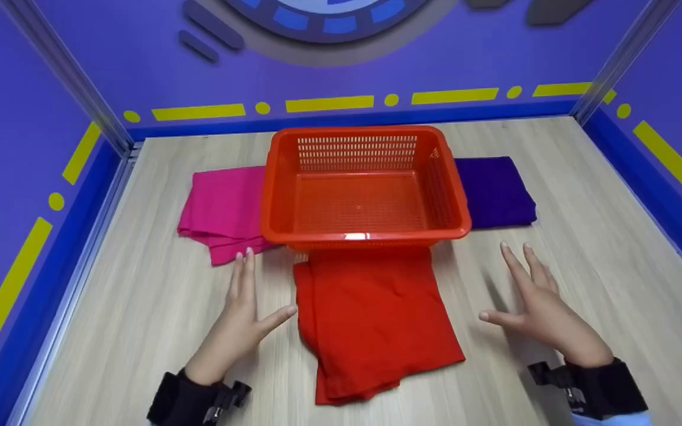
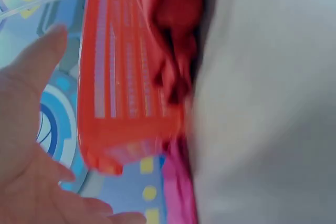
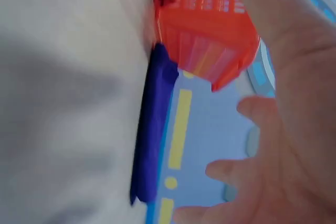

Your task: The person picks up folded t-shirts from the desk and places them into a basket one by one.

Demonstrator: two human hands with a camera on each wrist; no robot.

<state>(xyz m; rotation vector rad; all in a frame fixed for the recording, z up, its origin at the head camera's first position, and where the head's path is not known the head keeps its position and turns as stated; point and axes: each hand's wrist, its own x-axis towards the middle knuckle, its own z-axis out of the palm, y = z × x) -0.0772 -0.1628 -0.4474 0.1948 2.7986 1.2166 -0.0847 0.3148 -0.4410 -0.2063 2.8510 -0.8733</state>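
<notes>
A red folded cloth (image 1: 376, 319) lies on the table, its far edge under or against an orange plastic basket (image 1: 358, 236) with slotted walls and nothing inside. To the basket's left is a pink folded cloth (image 1: 225, 204); to its right, a dark purple folded cloth (image 1: 494, 192). My left hand (image 1: 240, 319) hovers left of the red cloth, fingers spread, thumb near the cloth's edge. On the other side, my right hand (image 1: 545, 310) hovers apart from the red cloth, its fingers also spread. Neither hand holds anything. The left wrist view shows the red cloth (image 2: 176, 19) bunched against the basket.
The light wood table (image 1: 116, 307) is walled on three sides by blue panels (image 1: 341, 83) with yellow marks. Metal posts (image 1: 68, 71) stand at the back corners. Black straps with small cameras (image 1: 604, 387) sit on both wrists.
</notes>
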